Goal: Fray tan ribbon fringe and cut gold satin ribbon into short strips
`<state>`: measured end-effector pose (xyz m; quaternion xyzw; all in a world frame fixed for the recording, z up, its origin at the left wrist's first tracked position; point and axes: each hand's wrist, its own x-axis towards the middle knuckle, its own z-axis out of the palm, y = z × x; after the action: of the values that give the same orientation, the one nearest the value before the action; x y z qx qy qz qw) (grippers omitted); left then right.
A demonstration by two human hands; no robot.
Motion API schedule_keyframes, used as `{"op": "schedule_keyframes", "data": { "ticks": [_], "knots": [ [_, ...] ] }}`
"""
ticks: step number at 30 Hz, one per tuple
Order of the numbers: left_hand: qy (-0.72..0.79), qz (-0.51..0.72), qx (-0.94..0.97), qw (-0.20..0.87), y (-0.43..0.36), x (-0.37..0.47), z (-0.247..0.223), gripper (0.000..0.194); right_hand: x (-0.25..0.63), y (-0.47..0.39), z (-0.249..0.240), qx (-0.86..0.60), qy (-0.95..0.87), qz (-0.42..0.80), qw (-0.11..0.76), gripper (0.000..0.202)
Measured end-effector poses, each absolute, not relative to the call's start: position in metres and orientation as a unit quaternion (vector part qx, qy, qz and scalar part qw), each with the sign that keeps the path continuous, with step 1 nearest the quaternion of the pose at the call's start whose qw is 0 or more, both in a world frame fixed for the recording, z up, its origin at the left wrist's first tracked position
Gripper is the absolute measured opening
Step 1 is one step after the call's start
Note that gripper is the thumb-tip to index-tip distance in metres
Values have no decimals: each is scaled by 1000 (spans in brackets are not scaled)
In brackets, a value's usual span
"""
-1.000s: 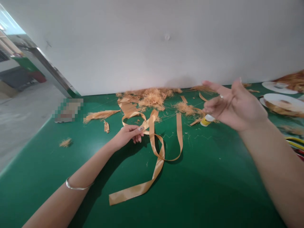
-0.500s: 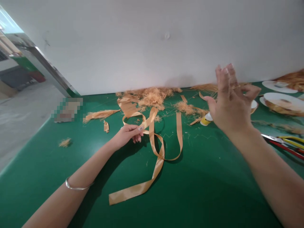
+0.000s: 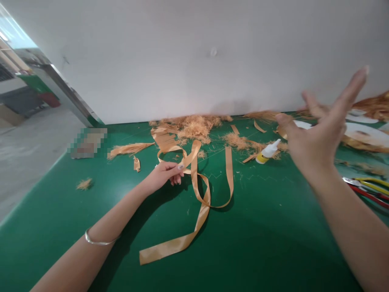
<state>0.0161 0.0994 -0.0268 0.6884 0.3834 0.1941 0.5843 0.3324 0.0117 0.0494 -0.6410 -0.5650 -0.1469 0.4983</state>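
Soft, muted light is shed on the green table (image 3: 258,243); the raised right hand (image 3: 322,138) is motion-blurred.

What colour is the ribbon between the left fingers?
Golden tan with a satin sheen, best seen in the head view.

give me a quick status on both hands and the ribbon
Left hand pinching ribbon. Right hand open, raised, empty. Ribbon looped; glue bottle between ribbon and right hand.
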Motion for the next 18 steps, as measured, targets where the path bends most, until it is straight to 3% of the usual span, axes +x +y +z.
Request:
{"op": "schedule_keyframes", "data": {
  "ticks": [4, 9, 12, 18],
  "knots": [
    [384, 193, 688, 585, 100, 17, -26, 39, 337, 20, 51, -610, -510, 72, 602, 75],
    [384, 193, 688, 584, 100, 16, -26, 39, 333, 17, 59, -546, -456, 426, 559, 65],
    [384, 191, 687, 586, 99, 16, -26, 40, 333, 14, 60, -540, -435, 478, 539, 68],
    [382, 190, 687, 588, 99, 16, -26, 38, 333, 17, 56, -556, -433, 442, 555, 57]
  ]
}}
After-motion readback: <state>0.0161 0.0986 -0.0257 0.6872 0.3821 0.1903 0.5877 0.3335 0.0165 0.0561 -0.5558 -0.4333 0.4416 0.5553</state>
